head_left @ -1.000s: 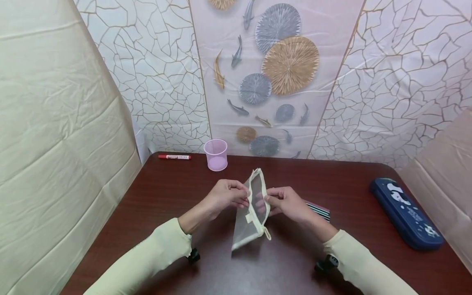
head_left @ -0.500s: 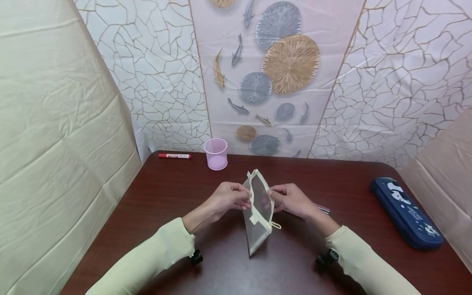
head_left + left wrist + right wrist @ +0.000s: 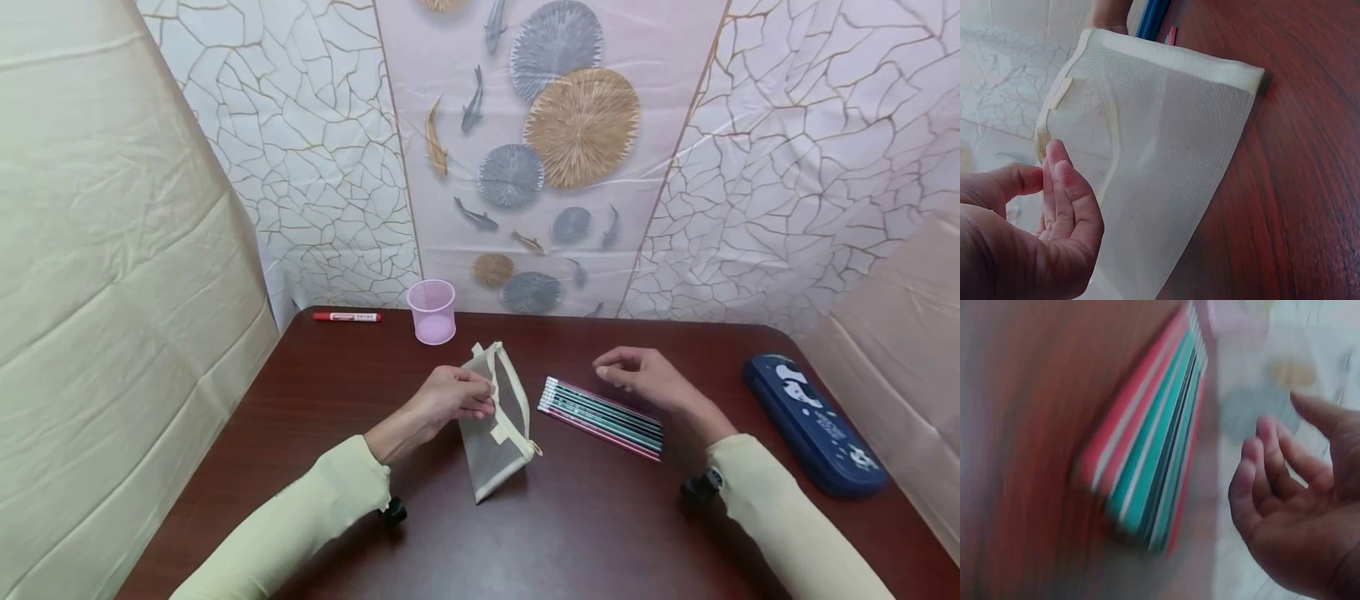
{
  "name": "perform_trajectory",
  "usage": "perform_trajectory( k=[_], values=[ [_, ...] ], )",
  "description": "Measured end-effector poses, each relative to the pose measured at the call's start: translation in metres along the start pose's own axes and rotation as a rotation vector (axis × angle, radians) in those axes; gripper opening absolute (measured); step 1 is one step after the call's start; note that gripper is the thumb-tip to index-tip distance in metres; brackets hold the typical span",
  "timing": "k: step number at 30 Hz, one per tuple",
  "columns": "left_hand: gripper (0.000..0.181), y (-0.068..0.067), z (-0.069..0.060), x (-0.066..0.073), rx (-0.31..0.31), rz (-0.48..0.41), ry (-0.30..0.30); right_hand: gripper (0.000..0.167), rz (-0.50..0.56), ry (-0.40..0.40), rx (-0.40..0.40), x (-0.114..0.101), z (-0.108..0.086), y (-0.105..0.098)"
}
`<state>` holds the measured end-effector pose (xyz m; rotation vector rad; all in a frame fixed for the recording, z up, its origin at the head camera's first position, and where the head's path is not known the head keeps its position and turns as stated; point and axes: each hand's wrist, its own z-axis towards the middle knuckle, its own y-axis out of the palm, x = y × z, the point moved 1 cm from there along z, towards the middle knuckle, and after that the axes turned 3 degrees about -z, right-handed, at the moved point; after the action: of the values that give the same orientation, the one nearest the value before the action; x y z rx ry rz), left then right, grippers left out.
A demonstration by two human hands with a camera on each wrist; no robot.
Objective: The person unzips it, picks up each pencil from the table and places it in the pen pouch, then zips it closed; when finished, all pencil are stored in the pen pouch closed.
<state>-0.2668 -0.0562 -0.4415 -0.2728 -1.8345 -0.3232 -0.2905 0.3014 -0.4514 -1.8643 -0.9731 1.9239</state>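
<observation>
My left hand [image 3: 448, 396] pinches the rim of a cream mesh zip pouch [image 3: 491, 454] between thumb and fingers. The pouch stands tilted above the table with its zip mouth gaping; its sheer side fills much of the left wrist view, beside the left hand [image 3: 1054, 219]. A row of striped pencils [image 3: 600, 418], red, teal and dark, lies to the right of the pouch. Over the far side of the pencils hovers my right hand [image 3: 648, 379], fingers loosely bent and holding nothing. In the right wrist view the pencils [image 3: 1147, 431] are blurred, apart from that hand [image 3: 1297, 506].
A dark blue pencil case [image 3: 816, 423] with a panda print lies at the right table edge. At the back stand a pink cup [image 3: 432, 312] and, left of it, a red marker [image 3: 347, 317]. The brown table [image 3: 570, 533] ends at a patterned cloth.
My right hand has let go of the pouch rim and moved right, over the pencils, which now show fully. The left hand keeps its grip, and the pouch has shifted slightly left.
</observation>
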Motion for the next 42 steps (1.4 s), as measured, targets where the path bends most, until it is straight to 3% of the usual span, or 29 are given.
perform_trajectory(
  k=[4, 9, 15, 22, 32, 36, 42],
  values=[
    [0.018, -0.006, 0.004, -0.004, 0.014, -0.003, -0.009, 0.046, 0.053, 0.043, -0.094, 0.033, 0.01, -0.012],
    [0.017, -0.007, 0.006, -0.005, 0.01, 0.01, -0.011, 0.044, 0.067, 0.057, -0.179, 0.047, 0.004, -0.016],
    [0.012, -0.005, 0.007, -0.002, 0.014, 0.008, -0.01, 0.032, 0.012, 0.007, -0.152, 0.044, -0.001, -0.01],
    [0.007, -0.006, 0.011, -0.003, 0.008, 0.002, -0.002, 0.024, -0.024, 0.011, -0.113, 0.041, 0.0, -0.006],
    [0.009, -0.004, 0.012, -0.004, -0.016, 0.006, -0.007, 0.017, -0.076, -0.026, -0.15, 0.036, 0.002, -0.005],
    [0.01, -0.005, 0.012, -0.003, -0.03, 0.022, 0.004, 0.018, -0.15, -0.078, -0.165, 0.031, 0.006, -0.006],
    [0.009, -0.009, 0.013, -0.002, -0.032, 0.029, -0.011, 0.029, -0.31, -0.093, -0.168, 0.019, 0.014, -0.006]
  ],
)
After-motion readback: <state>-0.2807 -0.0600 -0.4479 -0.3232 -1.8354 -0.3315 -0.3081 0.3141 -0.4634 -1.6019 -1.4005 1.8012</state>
